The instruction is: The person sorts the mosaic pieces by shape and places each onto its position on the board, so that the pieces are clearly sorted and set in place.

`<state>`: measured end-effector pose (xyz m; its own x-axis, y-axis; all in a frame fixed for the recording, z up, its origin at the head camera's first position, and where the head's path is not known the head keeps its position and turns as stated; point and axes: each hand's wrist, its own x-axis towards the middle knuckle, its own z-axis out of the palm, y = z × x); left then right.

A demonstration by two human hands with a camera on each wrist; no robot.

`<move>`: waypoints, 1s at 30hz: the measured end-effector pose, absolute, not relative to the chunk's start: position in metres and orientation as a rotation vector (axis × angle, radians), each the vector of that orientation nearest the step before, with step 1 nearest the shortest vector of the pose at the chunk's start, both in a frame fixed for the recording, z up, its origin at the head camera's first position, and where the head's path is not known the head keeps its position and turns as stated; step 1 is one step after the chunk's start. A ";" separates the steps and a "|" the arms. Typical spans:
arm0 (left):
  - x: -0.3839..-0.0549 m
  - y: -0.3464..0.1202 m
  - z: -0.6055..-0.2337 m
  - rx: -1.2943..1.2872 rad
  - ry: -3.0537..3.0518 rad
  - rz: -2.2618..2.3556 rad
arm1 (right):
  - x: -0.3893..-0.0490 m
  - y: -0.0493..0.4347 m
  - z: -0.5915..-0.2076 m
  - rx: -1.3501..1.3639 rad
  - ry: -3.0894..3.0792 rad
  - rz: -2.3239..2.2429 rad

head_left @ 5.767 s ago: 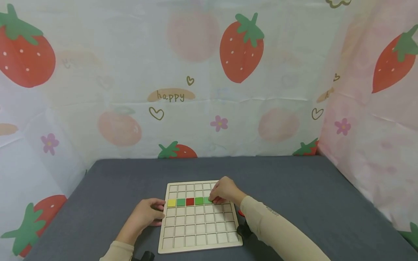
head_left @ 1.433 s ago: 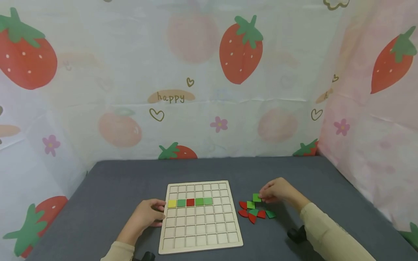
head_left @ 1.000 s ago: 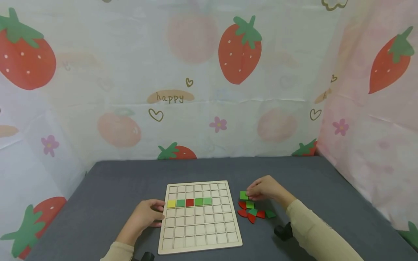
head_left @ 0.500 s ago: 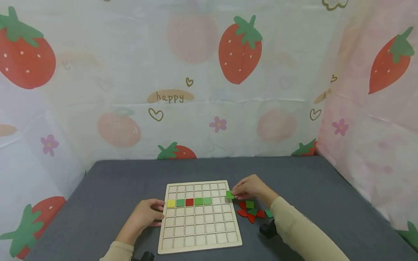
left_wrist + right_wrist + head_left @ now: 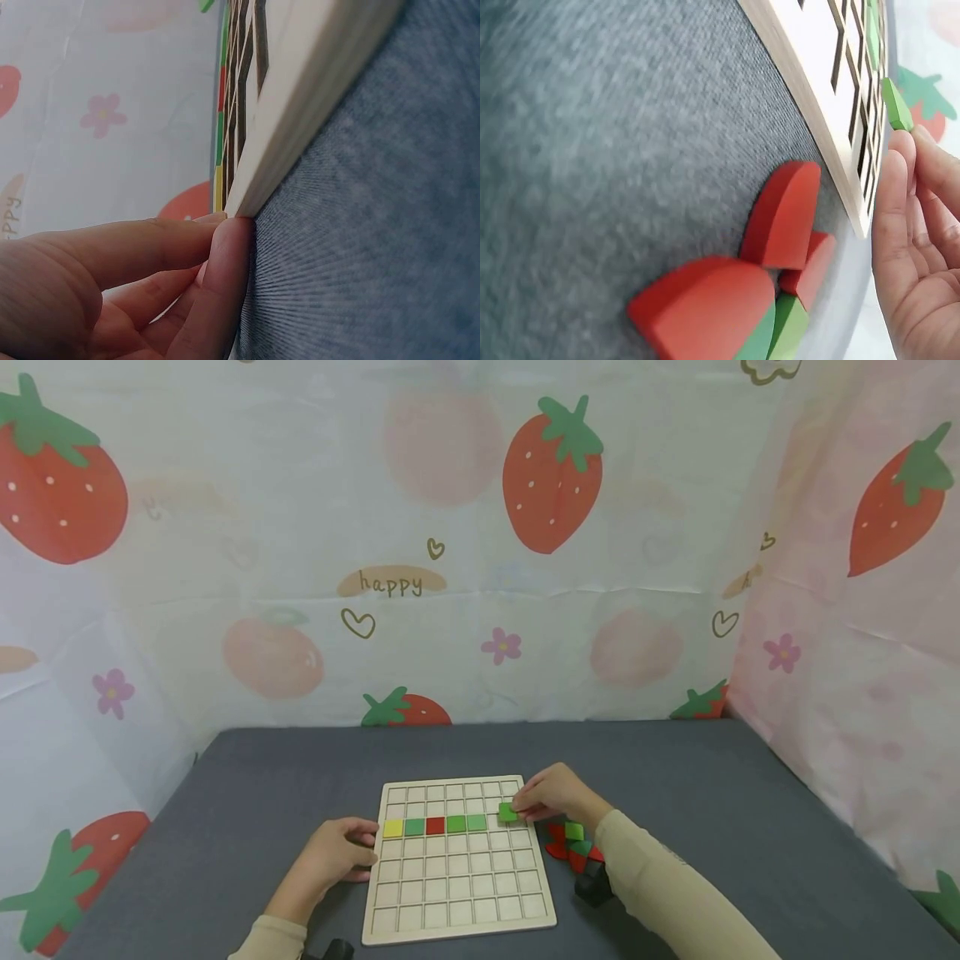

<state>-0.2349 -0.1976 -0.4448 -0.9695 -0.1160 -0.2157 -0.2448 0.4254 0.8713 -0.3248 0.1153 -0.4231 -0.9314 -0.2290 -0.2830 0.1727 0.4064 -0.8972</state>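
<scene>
My right hand [image 5: 553, 792] pinches a green square tile [image 5: 507, 812] by its right side, over the wooden grid board [image 5: 459, 937]. In the right wrist view the same green tile [image 5: 896, 103] juts from between thumb and fingertips, tilted and above the board. Five square tiles lie in one row of the board: a yellow tile [image 5: 393, 828] at the left end, then green, a red tile [image 5: 435, 826], and two more greens. My left hand [image 5: 337, 853] touches the board's left edge with fairly straight fingers; its fingertips [image 5: 234, 232] meet the rim in the left wrist view.
Right of the board, partly behind the right forearm, lies a loose group of pieces: a green square tile [image 5: 574, 831] and several red rounded pieces [image 5: 557, 851]. A dark grey cloth [image 5: 300, 760] covers the table. A strawberry-print curtain [image 5: 465, 652] hangs behind.
Earlier my right hand was setting a green tile at the row's right end. Since then it has brought another green square from the loose pieces leftward over the board. The left hand has stayed put.
</scene>
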 end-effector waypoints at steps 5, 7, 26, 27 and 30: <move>-0.235 -0.197 -0.445 -0.324 2.548 1.592 | -0.324 0.111 -0.424 -0.047 2.299 -1.526; -0.235 -0.197 -0.446 -0.324 2.549 1.592 | -0.324 0.109 -0.424 -0.043 2.292 -1.528; -0.235 -0.198 -0.444 -0.323 2.537 1.591 | -0.323 0.095 -0.429 -0.064 2.353 -1.478; -0.236 -0.198 -0.445 -0.321 2.538 1.591 | -0.322 0.094 -0.429 -0.074 2.362 -1.472; -0.236 -0.198 -0.445 -0.316 2.535 1.591 | -0.321 0.094 -0.428 -0.090 2.388 -1.454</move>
<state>-0.2358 -0.1984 -0.4451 -0.9694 -0.1063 -0.2213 -0.2455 0.4219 0.8728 -0.3214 0.0937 -0.4283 -0.9393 -0.2286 -0.2558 0.1224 0.4733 -0.8724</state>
